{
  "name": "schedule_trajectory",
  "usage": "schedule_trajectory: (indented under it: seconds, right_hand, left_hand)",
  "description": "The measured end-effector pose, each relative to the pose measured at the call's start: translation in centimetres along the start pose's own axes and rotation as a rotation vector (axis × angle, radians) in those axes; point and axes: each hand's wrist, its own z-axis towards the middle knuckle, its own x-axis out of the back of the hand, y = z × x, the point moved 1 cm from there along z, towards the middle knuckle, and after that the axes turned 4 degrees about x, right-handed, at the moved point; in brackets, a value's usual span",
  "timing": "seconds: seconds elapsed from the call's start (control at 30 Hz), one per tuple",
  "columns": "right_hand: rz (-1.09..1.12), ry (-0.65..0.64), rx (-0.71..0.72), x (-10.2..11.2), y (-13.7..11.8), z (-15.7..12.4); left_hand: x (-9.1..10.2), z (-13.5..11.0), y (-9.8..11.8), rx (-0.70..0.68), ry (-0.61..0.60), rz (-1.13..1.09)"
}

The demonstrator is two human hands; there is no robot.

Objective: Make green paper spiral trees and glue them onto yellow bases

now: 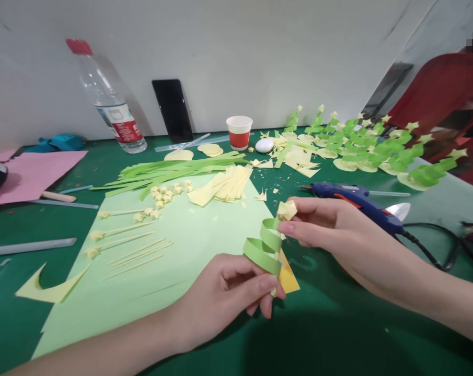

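Between my two hands is a small paper craft tree: a thin pale-yellow stick with a green paper strip (255, 252) curling around it and a yellow paper star (287, 210) on top. My left hand (240, 287) pinches the lower end of the stick, thumb over the strip's bottom end. Up at the star, my right hand (318, 222) closes thumb and fingers on the top of the tree. Left of them, on a light green sheet (150, 292), lie star-tipped sticks (122, 230), bare sticks (138, 258), loose stars (168, 194) and yellow strips (224, 185).
A blue hot glue gun (354, 196) with a black cord lies to the right. Finished spiral trees (377, 146) stand at the back right. Behind are a paper cup (239, 133), a phone (172, 110) and a bottle (114, 104). Green strips (169, 169) lie across the sheet's far edge.
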Motion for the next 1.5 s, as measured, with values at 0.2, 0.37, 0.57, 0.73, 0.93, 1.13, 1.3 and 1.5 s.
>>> schedule_trajectory:
  seconds: [0.2, 0.37, 0.57, 0.73, 0.93, 1.13, 1.3, 1.5]
  right_hand:
    - [0.154, -0.013, -0.048, -0.2, 0.0, 0.2]
    - [0.133, -0.038, -0.066, -0.3, -0.2, -0.1]
    - [0.131, -0.084, -0.072, -0.6, 0.1, -0.5]
    - [0.133, -0.032, -0.053, -0.5, -0.2, -0.5]
    - [0.122, 0.090, -0.003, -0.3, -0.3, -0.4]
    - [0.037, 0.122, 0.057, -0.4, -0.7, -0.6]
    - [0.006, 0.103, -0.009, -0.9, -0.3, -0.9]
    - [0.051, 0.134, -0.016, -1.2, 0.2, -1.1]
  left_hand:
    - [-0.1, 0.1, 0.0, -0.024, -0.001, 0.053]
    - [0.0, 0.0, -0.2, -0.010, 0.026, 0.089]
    - [-0.2, -0.1, 0.0, -0.057, 0.082, 0.184]
    - [-0.3, 0.2, 0.1, 0.018, 0.143, 0.173]
    - [-0.3, 0.2, 0.2, 0.018, 0.318, 0.070]
    - [-0.4, 0.3, 0.2, -0.049, 0.276, 0.221]
    - [-0.7, 0.1, 0.3, -0.042, 0.304, 0.411]
    - [-0.7, 0.0, -0.1, -0.099, 0.347, 0.654]
